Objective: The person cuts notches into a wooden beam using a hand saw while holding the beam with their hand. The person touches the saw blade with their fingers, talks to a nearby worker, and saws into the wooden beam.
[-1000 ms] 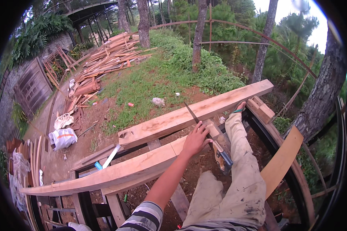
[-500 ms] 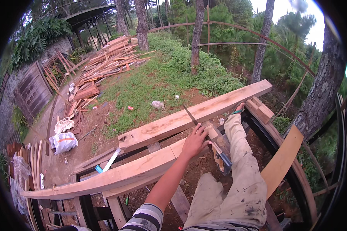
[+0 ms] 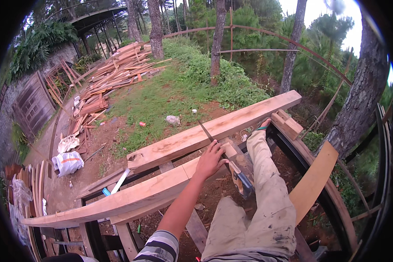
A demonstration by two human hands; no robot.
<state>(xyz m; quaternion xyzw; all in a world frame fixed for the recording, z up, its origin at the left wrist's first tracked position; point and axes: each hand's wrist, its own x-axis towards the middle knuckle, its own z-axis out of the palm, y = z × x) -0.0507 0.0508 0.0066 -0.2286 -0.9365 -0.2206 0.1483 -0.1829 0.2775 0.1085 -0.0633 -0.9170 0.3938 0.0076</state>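
A handsaw (image 3: 236, 171) with a black and blue handle lies across two pale timber beams. Its narrow blade tip reaches over the far beam (image 3: 183, 142). My left hand (image 3: 211, 159) is palm down at the middle of the saw, fingers over the blade and thumb on its near side. Part of the blade is hidden under the fingers. Beneath my wrist runs the near beam (image 3: 135, 196), long and curved, with a thin line across its top. A short wood block (image 3: 236, 150) sits beside the saw. My right hand is out of the picture.
My bare foot (image 3: 263, 124) in a sandal braces near wood blocks (image 3: 287, 124) at right. A curved tan board (image 3: 314, 183) leans by my leg. A try square (image 3: 118, 183) with a blue end lies between the beams. Lumber is piled (image 3: 118, 74) beyond; trees stand right.
The whole view has shifted slightly, so everything appears a little further left. My left hand stays at the same part of the saw.
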